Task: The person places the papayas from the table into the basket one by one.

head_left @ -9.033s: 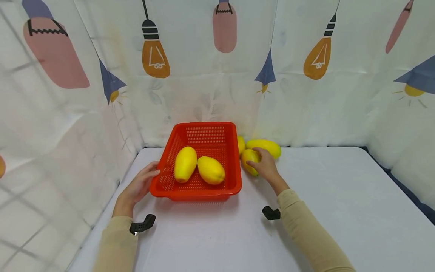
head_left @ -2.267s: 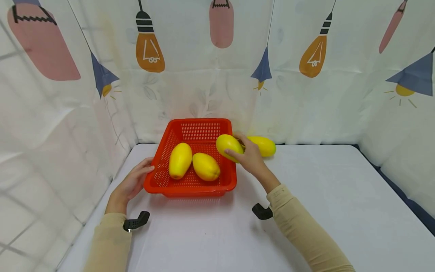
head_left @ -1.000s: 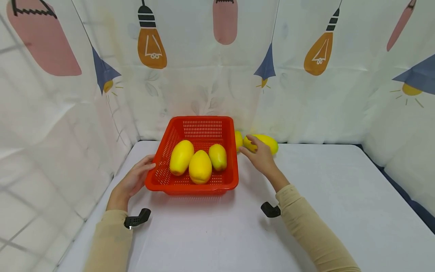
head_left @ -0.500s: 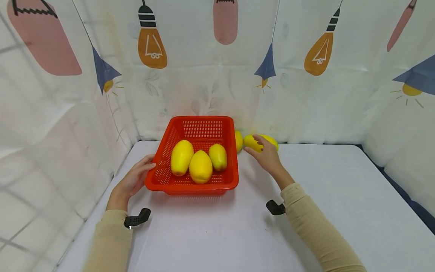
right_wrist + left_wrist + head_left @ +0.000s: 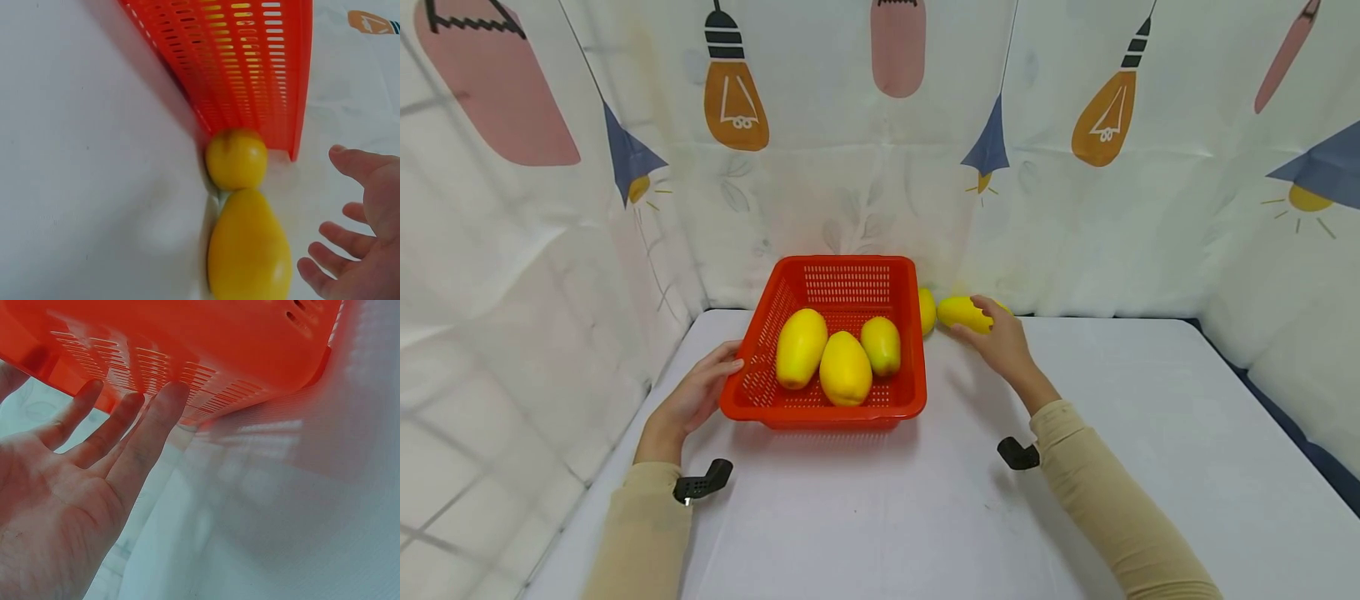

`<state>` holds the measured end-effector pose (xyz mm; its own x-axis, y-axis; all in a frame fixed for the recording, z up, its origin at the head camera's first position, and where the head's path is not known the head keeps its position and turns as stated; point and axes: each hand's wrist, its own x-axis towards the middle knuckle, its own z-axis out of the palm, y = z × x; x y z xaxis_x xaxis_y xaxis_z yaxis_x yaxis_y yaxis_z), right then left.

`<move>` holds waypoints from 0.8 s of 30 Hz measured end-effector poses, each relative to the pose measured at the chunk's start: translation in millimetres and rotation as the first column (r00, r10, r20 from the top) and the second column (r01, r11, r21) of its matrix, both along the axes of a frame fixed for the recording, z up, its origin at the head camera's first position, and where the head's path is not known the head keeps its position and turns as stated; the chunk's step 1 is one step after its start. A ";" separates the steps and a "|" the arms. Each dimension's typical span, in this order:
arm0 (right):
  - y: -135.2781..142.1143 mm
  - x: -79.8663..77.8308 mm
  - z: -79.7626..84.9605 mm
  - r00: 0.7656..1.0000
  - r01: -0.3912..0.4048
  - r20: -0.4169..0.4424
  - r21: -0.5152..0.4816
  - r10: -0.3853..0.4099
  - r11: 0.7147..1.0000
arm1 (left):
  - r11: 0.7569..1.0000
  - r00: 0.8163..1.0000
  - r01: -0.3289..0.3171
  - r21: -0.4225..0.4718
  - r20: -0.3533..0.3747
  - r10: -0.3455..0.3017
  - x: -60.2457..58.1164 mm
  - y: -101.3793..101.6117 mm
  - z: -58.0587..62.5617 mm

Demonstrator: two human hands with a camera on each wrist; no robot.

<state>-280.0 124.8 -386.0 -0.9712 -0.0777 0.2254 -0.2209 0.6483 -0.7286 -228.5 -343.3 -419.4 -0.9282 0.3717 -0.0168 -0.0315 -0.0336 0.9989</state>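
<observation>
My left hand [image 5: 688, 404] rests at the left side of a red plastic basket [image 5: 823, 414]. In the left wrist view its fairly straight fingers [image 5: 134, 453] touch the slotted wall. Inside the basket lie three yellow, mango-like fruits: a long one [image 5: 801, 348], a middle one [image 5: 846, 371] and a smaller one [image 5: 881, 346]. Over the table to the basket's right, my right hand [image 5: 1003, 346] is spread, with nothing in its grasp. It partly covers another long yellow fruit [image 5: 958, 312]; the right wrist view shows a gap between hand and fruit. A round-ended yellow fruit [image 5: 927, 312] sits against the basket, partly hidden.
A white-covered table [image 5: 880, 517] lies beneath everything. Behind it hangs a pale curtain [image 5: 880, 200] printed with lamps and bulbs, which also closes in both sides. Black wrist cameras [image 5: 703, 481] jut from both wrists.
Since the earliest frame, the right hand has carried one yellow fruit from the table into the basket and let it go. Lately it has shifted right over the long fruit. The left hand stays put.
</observation>
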 end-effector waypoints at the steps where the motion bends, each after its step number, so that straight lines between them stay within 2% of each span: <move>1: 1.4 -0.4 -0.1 1.000 0.005 0.000 0.003 -0.005 1.000 | 1.000 1.000 0.002 0.002 -0.001 -0.002 0.0 0.0 0.0; 19: 22.4 -12.4 -4.2 0.999 0.032 -0.043 0.058 -0.030 0.998 | 1.000 1.000 -0.012 -0.008 0.011 0.012 1.3 1.2 2.2; 24: 26.6 -17.7 -4.6 0.998 0.057 -0.013 0.062 -0.057 0.996 | 1.000 1.000 -0.007 -0.003 0.012 0.007 0.8 0.8 1.6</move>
<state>-297.6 151.4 -390.6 -0.9719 -0.0364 0.2327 -0.1902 0.7039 -0.6843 -227.8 -342.5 -417.8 -0.9304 0.3655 -0.0284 -0.0427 -0.0313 0.9986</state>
